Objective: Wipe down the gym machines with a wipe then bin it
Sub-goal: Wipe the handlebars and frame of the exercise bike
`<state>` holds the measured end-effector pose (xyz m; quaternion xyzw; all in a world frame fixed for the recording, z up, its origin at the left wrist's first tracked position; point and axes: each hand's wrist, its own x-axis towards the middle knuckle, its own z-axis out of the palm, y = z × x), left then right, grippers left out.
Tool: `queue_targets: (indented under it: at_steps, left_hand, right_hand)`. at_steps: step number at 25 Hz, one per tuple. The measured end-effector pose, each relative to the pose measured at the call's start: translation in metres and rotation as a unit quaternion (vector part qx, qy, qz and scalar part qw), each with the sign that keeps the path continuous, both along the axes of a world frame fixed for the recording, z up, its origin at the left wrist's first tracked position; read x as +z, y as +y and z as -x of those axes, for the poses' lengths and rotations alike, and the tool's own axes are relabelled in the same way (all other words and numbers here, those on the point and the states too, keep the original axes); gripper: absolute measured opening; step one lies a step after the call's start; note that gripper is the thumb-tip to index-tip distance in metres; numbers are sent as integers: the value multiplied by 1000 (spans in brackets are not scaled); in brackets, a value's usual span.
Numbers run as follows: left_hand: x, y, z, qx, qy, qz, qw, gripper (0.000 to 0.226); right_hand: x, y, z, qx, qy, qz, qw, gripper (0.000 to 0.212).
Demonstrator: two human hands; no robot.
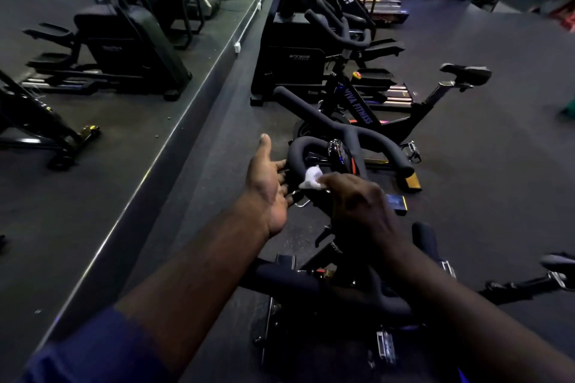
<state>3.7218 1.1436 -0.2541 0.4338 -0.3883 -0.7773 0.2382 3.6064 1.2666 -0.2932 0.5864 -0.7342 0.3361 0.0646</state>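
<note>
Pinched in the curled fingers of the right hand (361,202), a crumpled white wipe (311,178) presses against the curved front loop of the spin bike's handlebar (367,137). Just beside it, the left hand (267,186) is spread open with the thumb up and the palm turned inward, its fingertips at the loop's left bend. A glossy console (340,154) sits inside the loop. Closer in, a second bike's handlebar (311,286) passes under both forearms. Farther off stand a saddle (466,73) and a black stepper (295,40).
</note>
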Motion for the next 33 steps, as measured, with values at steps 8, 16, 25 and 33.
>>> queue_targets:
  at_steps: [8,16,25,33]
  left_hand:
    - [26,3,51,49,-101,78,991,31]
    - [-17,-15,101,140,-410,299,850,25]
    - [-9,4,100,153,-447,412,779,33]
    - [-16,0,98,159,-456,445,754,33]
  right_hand:
    - [-42,65,85,189,67,-60,978,29]
    - [-42,69,110,130,-53,-85,986,29]
    - [-51,59,111,205,-52,-89,973,18]
    - [-23,27,124,218,-166,31,961,14]
